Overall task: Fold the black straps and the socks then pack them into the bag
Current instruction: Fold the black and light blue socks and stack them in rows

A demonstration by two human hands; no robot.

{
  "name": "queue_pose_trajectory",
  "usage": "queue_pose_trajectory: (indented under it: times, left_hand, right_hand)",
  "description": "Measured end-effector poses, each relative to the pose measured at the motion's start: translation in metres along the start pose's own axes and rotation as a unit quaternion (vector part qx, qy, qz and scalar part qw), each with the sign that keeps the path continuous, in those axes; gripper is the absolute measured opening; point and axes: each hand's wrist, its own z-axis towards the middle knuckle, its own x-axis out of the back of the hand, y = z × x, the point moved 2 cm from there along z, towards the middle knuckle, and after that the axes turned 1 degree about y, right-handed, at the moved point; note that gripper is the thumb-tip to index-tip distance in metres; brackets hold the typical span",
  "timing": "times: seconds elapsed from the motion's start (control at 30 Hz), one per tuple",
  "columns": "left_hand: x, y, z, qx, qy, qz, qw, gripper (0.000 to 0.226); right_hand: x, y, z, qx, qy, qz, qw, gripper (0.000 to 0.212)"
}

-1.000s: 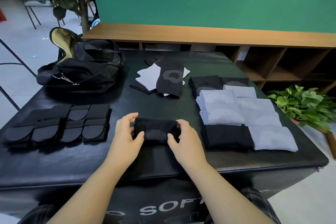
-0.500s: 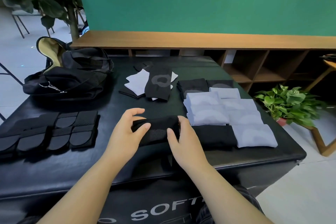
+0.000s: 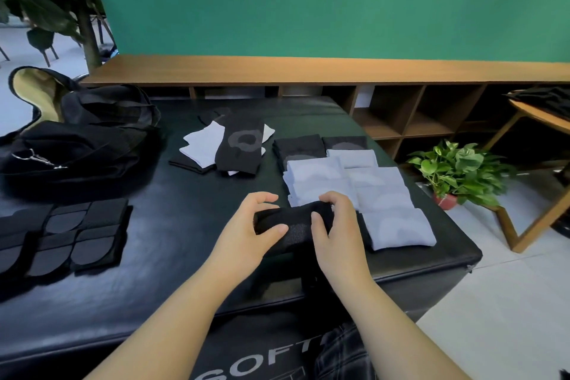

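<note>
Far left of the hands, the open black bag sits on the black padded bench, with folded black straps laid flat nearer. The left hand and right hand each grip an end of a folded black sock, thumbs on top, fingers curled over its far edge. Beyond lie unfolded socks; just right, rows of folded pale and black socks.

black table, bag, straps, socks
</note>
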Motion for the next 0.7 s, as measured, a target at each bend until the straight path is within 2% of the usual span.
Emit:
queue_pose_trajectory:
  times: [0.1, 0.23, 0.37, 0.47, 0.57, 0.7]
  left_hand:
    - [-0.009, 0.001, 0.001, 0.0, -0.02, 0.002, 1.0, 0.041]
    - [-0.021, 0.005, 0.004, 0.014, -0.006, 0.04, 0.999, 0.027]
    - [-0.036, 0.007, 0.004, 0.008, 0.005, 0.063, 0.998, 0.028]
    - [-0.044, 0.005, 0.004, 0.006, 0.022, 0.078, 0.997, 0.023]
    - [-0.048, 0.003, 0.004, 0.006, 0.023, 0.091, 0.996, 0.028]
    - [-0.053, -0.001, 0.002, -0.042, -0.022, 0.175, 0.984, 0.039]
  right_hand:
    - [0.008, 0.01, 0.003, -0.008, 0.032, -0.02, 0.999, 0.019]
    - [0.017, 0.024, 0.006, -0.036, 0.064, -0.037, 0.997, 0.011]
    - [0.023, 0.034, 0.008, -0.067, 0.08, -0.058, 0.993, 0.009]
    - [0.022, 0.04, 0.007, -0.079, 0.073, -0.092, 0.99, 0.015]
    - [0.021, 0.043, 0.006, -0.089, 0.073, -0.108, 0.988, 0.021]
    - [0.018, 0.043, 0.004, -0.108, 0.066, -0.145, 0.981, 0.034]
